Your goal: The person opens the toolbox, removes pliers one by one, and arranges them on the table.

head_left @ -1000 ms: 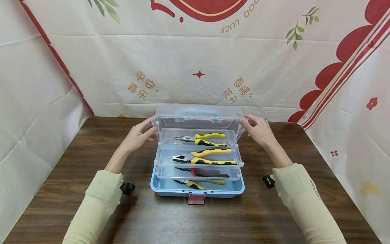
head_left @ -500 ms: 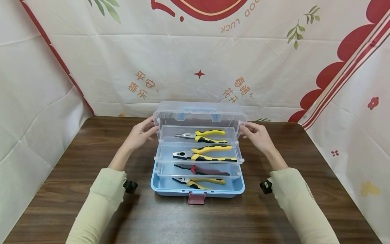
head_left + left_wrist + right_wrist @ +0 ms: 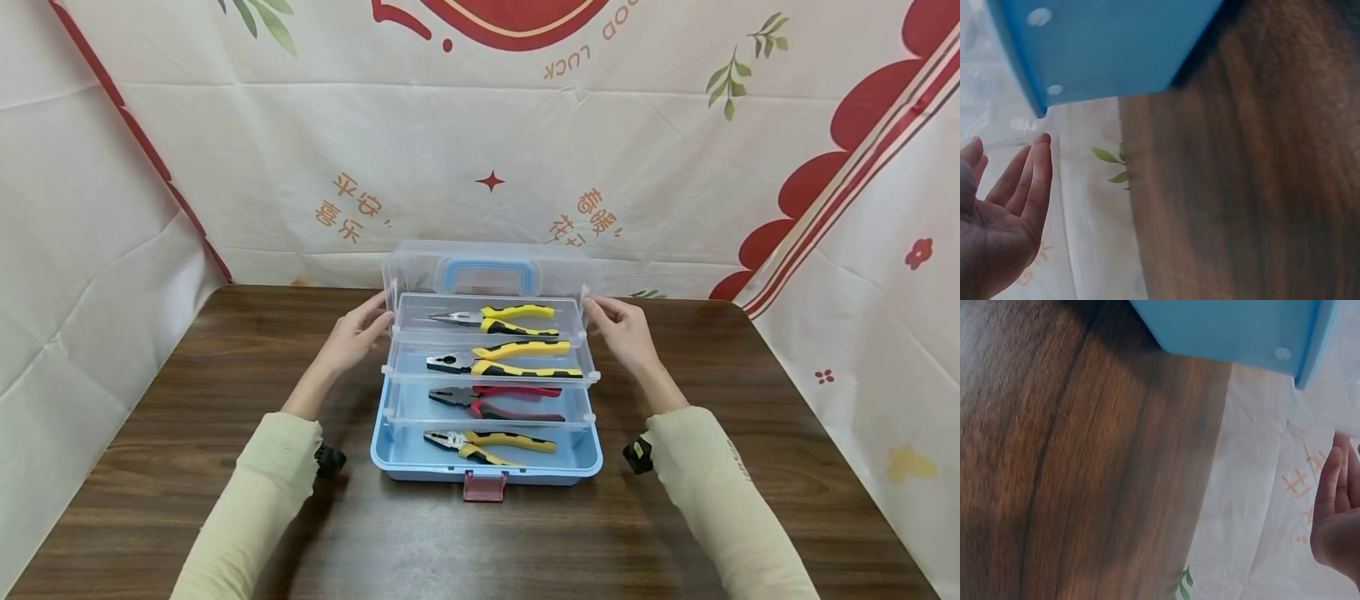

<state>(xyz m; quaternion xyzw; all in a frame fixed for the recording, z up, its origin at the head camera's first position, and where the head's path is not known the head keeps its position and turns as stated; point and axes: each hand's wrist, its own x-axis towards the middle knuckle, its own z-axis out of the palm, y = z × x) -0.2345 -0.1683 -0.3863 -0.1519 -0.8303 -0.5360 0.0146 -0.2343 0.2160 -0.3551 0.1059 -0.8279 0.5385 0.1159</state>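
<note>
A blue toolbox (image 3: 480, 475) stands on the table with its clear lid (image 3: 412, 267) raised and its clear trays (image 3: 390, 400) stepped out. Long-nose pliers (image 3: 528, 311) with yellow-black handles lie in the top tray. Below are yellow-black combination pliers (image 3: 528, 372), then red-black pliers (image 3: 521, 414). Another yellow-black pair of pliers (image 3: 517, 440) sits at the bottom. My left hand (image 3: 351, 340) touches the lid's left side with fairly straight fingers, thumb apart in the left wrist view. My right hand (image 3: 628, 333) pinches the lid's right corner; its fingers (image 3: 1329, 478) partly leave the right wrist view.
The brown wooden table (image 3: 480, 550) stretches around the box. A printed white cloth (image 3: 420, 142) hangs close behind the lid. The pink front latch (image 3: 483, 487) hangs down. A blue handle (image 3: 487, 267) shows through the lid.
The lid has swung further up and back, and the trays have risen and spread backward. More of the lower pliers shows. Both forearms have moved slightly inward.
</note>
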